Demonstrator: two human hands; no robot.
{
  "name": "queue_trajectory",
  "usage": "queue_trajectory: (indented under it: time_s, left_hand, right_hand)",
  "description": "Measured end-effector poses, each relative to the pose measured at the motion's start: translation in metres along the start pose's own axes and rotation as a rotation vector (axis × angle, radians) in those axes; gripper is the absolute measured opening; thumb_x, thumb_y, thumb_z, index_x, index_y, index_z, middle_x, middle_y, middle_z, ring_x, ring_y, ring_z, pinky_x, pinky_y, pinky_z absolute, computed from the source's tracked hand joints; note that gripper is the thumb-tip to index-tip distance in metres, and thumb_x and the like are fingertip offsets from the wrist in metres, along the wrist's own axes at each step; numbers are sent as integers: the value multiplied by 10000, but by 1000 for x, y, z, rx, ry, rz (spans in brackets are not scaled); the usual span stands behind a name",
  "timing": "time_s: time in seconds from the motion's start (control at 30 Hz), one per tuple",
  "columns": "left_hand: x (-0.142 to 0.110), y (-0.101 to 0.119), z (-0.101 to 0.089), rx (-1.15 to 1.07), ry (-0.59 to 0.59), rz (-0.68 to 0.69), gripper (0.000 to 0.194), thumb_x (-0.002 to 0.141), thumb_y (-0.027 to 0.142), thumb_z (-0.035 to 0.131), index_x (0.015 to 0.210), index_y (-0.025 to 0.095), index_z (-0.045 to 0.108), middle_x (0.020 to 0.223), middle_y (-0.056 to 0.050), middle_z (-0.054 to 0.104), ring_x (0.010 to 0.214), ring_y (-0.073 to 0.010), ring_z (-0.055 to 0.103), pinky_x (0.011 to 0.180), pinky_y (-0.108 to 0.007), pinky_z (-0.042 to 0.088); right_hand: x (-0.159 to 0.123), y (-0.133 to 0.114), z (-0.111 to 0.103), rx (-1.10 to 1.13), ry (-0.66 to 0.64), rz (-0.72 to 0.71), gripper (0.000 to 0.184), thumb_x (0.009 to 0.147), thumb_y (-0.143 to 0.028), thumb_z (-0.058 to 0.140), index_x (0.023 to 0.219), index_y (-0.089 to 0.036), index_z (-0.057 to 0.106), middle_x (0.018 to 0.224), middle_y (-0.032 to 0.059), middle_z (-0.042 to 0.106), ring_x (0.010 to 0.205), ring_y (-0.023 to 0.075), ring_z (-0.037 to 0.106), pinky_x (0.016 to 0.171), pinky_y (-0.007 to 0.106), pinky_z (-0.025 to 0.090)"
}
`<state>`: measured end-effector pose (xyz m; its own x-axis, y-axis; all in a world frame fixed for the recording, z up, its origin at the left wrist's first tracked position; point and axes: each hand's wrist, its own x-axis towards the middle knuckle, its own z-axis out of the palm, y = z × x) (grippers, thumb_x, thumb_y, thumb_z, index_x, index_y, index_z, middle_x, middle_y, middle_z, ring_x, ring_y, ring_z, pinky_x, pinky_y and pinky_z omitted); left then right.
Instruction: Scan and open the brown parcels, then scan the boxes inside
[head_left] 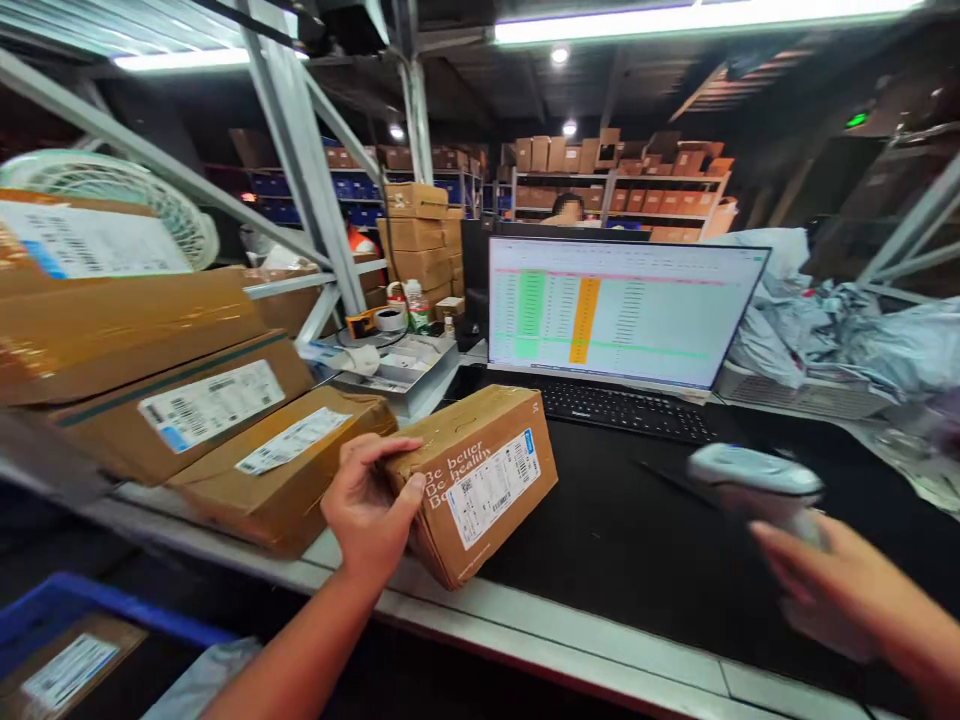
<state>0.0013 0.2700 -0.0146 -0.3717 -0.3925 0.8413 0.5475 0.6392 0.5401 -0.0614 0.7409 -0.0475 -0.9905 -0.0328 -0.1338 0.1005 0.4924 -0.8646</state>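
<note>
My left hand grips the left end of a brown cardboard box, thumb on its printed front face. The box is tilted at the front edge of the desk, and a white shipping label on it faces me. To the right, my right hand is wrapped around the handle of a light grey barcode scanner, slightly blurred. The scanner head is held above the black desk mat, apart from the box.
Labelled cartons are stacked at the left. A monitor showing a spreadsheet stands behind a black keyboard. Plastic bags lie at the right. A blue bin is below left. Behind the monitor, a person's head shows.
</note>
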Motion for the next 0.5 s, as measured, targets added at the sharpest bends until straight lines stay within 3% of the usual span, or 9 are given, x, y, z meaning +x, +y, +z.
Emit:
queue_trajectory:
  time_s: [0.1, 0.2, 0.27, 0.37, 0.43, 0.5]
  left_hand:
    - [-9, -8, 19, -7, -56, -59, 190, 788, 248, 717, 975, 215, 712, 944, -50, 697, 961, -238, 600, 904, -406, 487]
    - [-13, -15, 24, 7, -96, -107, 176, 803, 252, 711, 976, 219, 715, 970, -54, 689, 986, -244, 597, 931, -413, 477]
    - [-13, -21, 21, 21, -126, -145, 182, 818, 271, 696, 994, 230, 715, 998, -53, 689, 1002, -253, 600, 950, -424, 475]
    - [-5, -31, 14, 53, -221, -178, 218, 854, 330, 645, 1051, 265, 713, 1066, -51, 701, 1052, -277, 613, 979, -450, 474]
    - [6, -38, 8, 97, -326, -132, 257, 883, 395, 591, 1080, 292, 720, 1163, -54, 706, 1128, -304, 612, 1009, -479, 470]
    - [21, -43, 1, 144, -495, -38, 327, 907, 461, 526, 1129, 324, 723, 1268, -54, 693, 1186, -322, 618, 1016, -499, 488]
  right_hand:
    - [-31, -39, 54, 81, -235, 25, 623, 708, -773, 683, 966, -216, 575, 549, -34, 503, 404, 109, 392, 376, 237, 307]
    - [-44, -67, 80, 92, -362, 22, 577, 738, -690, 692, 1022, -202, 572, 580, -41, 497, 443, 101, 403, 381, 212, 287]
    - [-46, -70, 81, 96, -408, 50, 611, 728, -694, 699, 1068, -199, 589, 577, -40, 487, 456, 108, 411, 382, 213, 289]
    - [-38, -52, 72, 130, -407, 139, 762, 678, -754, 724, 1188, -204, 591, 606, -26, 510, 499, 131, 454, 424, 237, 357]
    - [-26, -30, 60, 150, -307, 184, 854, 645, -798, 723, 1253, -217, 575, 632, -2, 543, 518, 161, 497, 442, 270, 403]
    - [-10, -4, 37, 119, -121, 169, 865, 638, -794, 724, 1295, -257, 560, 655, 38, 592, 522, 211, 552, 436, 314, 438]
